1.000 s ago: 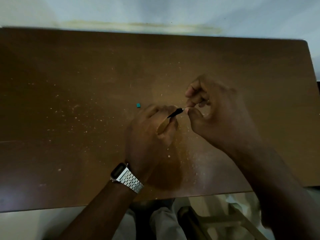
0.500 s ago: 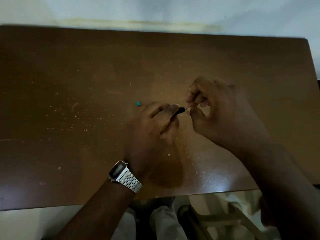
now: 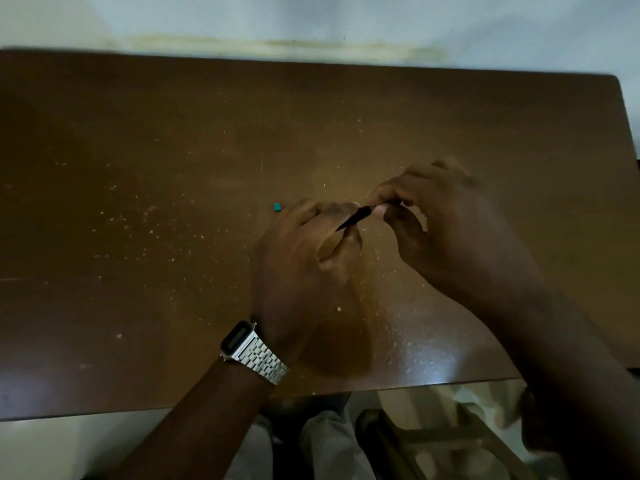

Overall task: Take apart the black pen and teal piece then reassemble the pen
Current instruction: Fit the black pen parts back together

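Between both hands, left hand and right hand pinched the black pen for twisting; teal piece lay just beyond the left.

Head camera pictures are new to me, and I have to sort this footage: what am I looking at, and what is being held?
There is no machine here. The camera sits on a person's head and looks down at their own two bare hands over a brown table. The left hand, with a metal watch on its wrist, and the right hand both grip a slim black pen between them; the right fingers pinch its end. A small teal piece lies alone on the table, just beyond the left hand.
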The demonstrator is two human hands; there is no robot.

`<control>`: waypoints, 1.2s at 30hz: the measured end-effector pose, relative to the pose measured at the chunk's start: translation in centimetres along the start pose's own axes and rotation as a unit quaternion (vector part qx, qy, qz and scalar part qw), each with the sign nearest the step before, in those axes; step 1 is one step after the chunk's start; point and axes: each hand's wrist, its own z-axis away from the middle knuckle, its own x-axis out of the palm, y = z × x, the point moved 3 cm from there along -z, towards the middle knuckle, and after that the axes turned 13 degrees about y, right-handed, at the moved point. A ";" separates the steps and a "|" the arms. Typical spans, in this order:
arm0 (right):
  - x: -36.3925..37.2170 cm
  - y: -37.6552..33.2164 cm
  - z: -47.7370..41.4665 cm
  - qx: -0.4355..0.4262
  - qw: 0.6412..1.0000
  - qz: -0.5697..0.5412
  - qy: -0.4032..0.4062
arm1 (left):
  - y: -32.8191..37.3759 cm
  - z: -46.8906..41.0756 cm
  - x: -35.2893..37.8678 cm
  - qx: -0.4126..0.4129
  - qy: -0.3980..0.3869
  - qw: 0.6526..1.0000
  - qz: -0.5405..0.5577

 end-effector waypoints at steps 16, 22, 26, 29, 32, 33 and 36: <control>0.6 0.3 -0.4 -0.004 1.000 0.024 -0.014 | 0.3 -0.1 0.2 -0.044 -0.010 0.999 0.023; 0.5 1.2 0.0 0.041 0.991 -0.115 0.059 | 0.0 -0.4 0.4 -0.055 -0.002 0.997 0.059; 0.8 1.6 0.0 0.047 0.986 -0.140 0.076 | -0.2 -0.4 0.6 -0.066 -0.006 0.996 0.068; 1.1 1.6 -0.2 0.047 0.987 -0.134 0.075 | -0.2 -0.3 0.7 -0.071 -0.010 0.994 0.080; 1.1 1.6 -0.3 0.035 0.990 -0.113 0.071 | -0.1 -0.2 0.8 -0.067 -0.014 0.995 0.077; 1.1 1.6 -0.3 0.030 0.991 -0.110 0.069 | -0.1 -0.3 0.9 -0.068 -0.014 0.994 0.082; 1.0 1.7 -0.5 0.029 0.991 -0.111 0.068 | 0.0 -0.4 0.9 -0.062 -0.011 0.995 0.073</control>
